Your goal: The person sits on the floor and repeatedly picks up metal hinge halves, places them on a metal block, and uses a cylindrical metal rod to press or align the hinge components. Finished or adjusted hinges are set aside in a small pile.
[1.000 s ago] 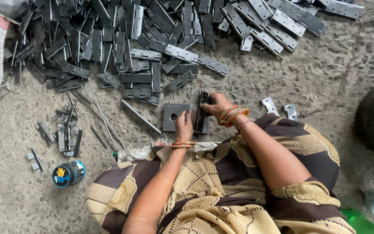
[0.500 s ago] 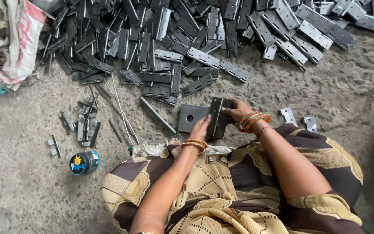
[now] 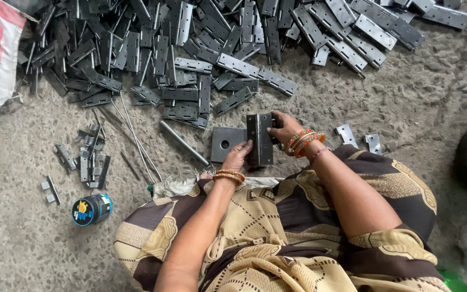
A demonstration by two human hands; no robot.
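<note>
Between both hands, dark metal hinge [image 3: 259, 139], left hand [image 3: 237, 157] and right hand [image 3: 280, 125] clamped on it

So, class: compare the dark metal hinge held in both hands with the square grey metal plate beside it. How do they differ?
The dark metal hinge is long and narrow with a knuckled spine; the square grey metal plate is flat with one round hole. The hinge is held by the left hand and right hand; the plate lies on the rough ground. Both are dull grey metal.
</note>
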